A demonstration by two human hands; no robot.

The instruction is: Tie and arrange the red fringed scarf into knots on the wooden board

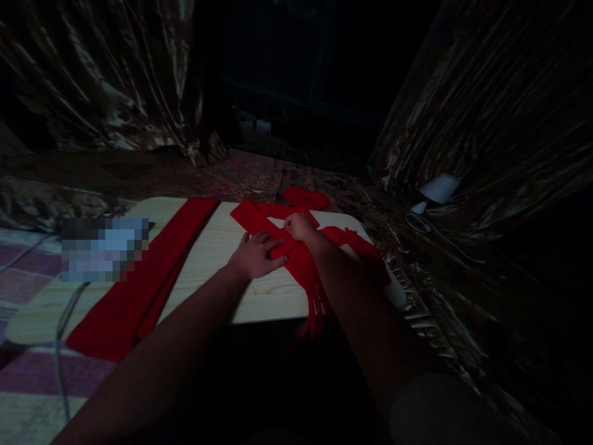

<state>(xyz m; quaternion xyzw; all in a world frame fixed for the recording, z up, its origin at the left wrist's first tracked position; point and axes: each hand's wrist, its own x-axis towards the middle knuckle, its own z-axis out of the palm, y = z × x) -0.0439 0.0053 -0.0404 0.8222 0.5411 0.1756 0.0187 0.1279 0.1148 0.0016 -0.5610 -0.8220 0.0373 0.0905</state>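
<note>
Board (pixel 217 259) pale wood, dim curtained room; left hand (pixel 256 254) flat, right hand (pixel 300 227) pinching red scarf (pixel 296 259).

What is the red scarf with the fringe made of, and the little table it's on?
The red fringed scarf looks like soft matte knit or fleece cloth, limp with yarn tassels. The pale rounded board table looks like light wood, showing grain lines, though it may be laminate.

A red fringed scarf (pixel 296 250) lies crumpled across the surface's (pixel 217 247) right half. Its fringe hangs over the near edge.
</note>
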